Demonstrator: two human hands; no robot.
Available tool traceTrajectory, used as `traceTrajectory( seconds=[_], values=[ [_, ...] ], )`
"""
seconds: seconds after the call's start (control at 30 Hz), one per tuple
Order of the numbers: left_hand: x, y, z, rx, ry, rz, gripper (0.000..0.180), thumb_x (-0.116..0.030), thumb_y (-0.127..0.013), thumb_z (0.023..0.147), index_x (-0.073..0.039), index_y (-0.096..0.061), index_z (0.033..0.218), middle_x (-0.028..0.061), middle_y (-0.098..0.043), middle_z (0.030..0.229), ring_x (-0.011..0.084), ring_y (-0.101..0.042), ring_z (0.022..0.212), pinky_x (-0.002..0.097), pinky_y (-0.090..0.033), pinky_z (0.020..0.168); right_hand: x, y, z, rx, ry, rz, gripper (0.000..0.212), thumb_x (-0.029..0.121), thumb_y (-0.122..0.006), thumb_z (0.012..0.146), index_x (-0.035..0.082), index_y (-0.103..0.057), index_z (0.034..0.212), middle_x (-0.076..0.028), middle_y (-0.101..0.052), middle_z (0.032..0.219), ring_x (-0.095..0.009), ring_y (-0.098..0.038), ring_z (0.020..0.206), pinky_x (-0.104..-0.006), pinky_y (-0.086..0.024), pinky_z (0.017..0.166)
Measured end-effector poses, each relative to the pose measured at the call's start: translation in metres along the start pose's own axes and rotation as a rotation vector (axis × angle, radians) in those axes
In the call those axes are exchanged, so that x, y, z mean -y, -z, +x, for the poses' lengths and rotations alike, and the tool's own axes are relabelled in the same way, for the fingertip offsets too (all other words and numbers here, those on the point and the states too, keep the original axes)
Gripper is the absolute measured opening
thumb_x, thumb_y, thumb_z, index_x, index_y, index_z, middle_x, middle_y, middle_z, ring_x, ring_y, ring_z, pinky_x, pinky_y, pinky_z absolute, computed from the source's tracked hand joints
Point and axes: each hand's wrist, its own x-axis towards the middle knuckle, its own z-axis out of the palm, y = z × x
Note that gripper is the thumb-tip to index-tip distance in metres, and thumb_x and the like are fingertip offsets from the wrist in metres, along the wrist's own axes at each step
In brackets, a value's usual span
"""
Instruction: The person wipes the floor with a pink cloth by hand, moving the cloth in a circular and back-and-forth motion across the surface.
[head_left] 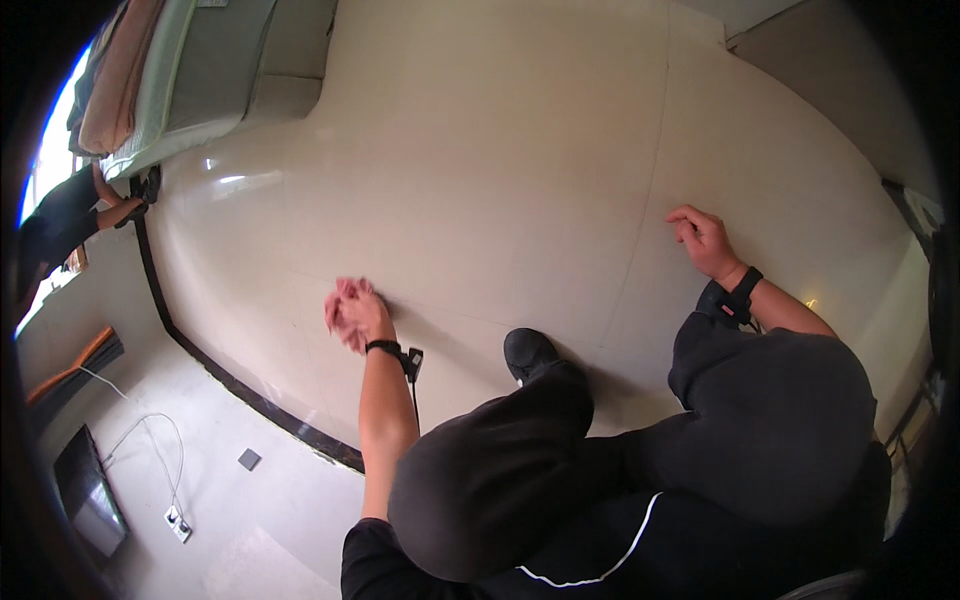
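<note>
My left hand (357, 314) is over the pale tiled floor (500, 180), left of my black shoe (529, 354). Motion smears its fingers, and whether anything is in them cannot be made out. A black band with a small dark device (413, 362) circles that wrist, and a cable hangs from it. Farther right, my right hand (706, 243) is held out beyond my knee, its fingers loosely bent and partly apart. Nothing shows in it, and it appears to touch nothing. Another black band (744, 286) is around the right wrist.
A grey padded bed or sofa (215, 75) stands at the far left, with a person in dark clothes (62, 222) near it. Along the left wall (270, 500) are a dark screen (92, 490), a white cable and a socket (178, 523). Brown furniture (840, 90) is at the far right.
</note>
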Motion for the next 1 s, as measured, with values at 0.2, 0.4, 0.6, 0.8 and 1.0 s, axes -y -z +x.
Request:
traceTrajectory(
  seconds=[0.2, 0.4, 0.6, 0.8, 1.0],
  values=[
    [-0.194, -0.024, 0.059, 0.604, -0.416, -1.164, 0.022, -0.025, -0.053, 0.097, -0.018, -0.051, 0.118, 0.0026, -0.047, 0.113, 0.0223, -0.05, 0.093, 0.042, -0.047, 0.082, 0.003, 0.014, 0.001, -0.112, -0.002, -0.021, 0.018, 0.002, -0.049, 0.099, 0.001, -0.066, 0.105, -0.005, -0.061, 0.071, -0.013, -0.06, 0.066, -0.0288, -0.049, 0.063],
    [-0.354, -0.069, -0.046, 0.158, -1.207, -0.189, 0.052, -0.021, -0.053, 0.102, -0.005, -0.044, 0.151, 0.0174, -0.033, 0.165, 0.0354, -0.031, 0.151, 0.0617, -0.016, 0.121, -0.023, 0.022, -0.017, -0.269, -0.089, -0.022, 0.018, 0.002, -0.05, 0.099, 0.002, -0.066, 0.105, -0.004, -0.06, 0.069, -0.012, -0.059, 0.065, -0.0277, -0.048, 0.063],
    [-0.368, -0.045, -0.163, 0.469, -1.73, -0.149, 0.055, -0.024, -0.056, 0.099, -0.008, -0.049, 0.151, 0.0118, -0.037, 0.166, 0.0295, -0.028, 0.156, 0.0562, -0.015, 0.127, -0.016, -0.001, -0.029, -0.206, -0.128, 0.047, 0.018, 0.003, -0.05, 0.1, 0.002, -0.066, 0.106, -0.006, -0.061, 0.069, -0.014, -0.06, 0.064, -0.0288, -0.049, 0.063],
    [-0.325, -0.014, -0.183, 0.526, -1.766, -0.193, 0.057, -0.03, -0.057, 0.102, -0.013, -0.046, 0.155, 0.0106, -0.036, 0.166, 0.0286, -0.029, 0.156, 0.0504, -0.018, 0.128, 0.004, -0.004, -0.014, -0.038, -0.128, -0.046, 0.014, 0.002, -0.053, 0.097, 0.002, -0.067, 0.101, -0.01, -0.062, 0.071, -0.02, -0.064, 0.064, -0.0335, -0.051, 0.062],
    [-0.309, 0.004, -0.17, 0.766, -1.572, -0.466, 0.064, -0.024, -0.065, 0.098, -0.009, -0.043, 0.156, 0.0136, -0.04, 0.164, 0.0294, -0.034, 0.153, 0.0524, -0.023, 0.126, 0.027, -0.021, 0.042, 0.172, 0.54, -0.334, 0.028, 0.001, -0.064, 0.084, 0.004, -0.066, 0.112, -0.012, -0.065, 0.1, -0.032, -0.064, 0.09, -0.0427, -0.054, 0.076]
  ],
)
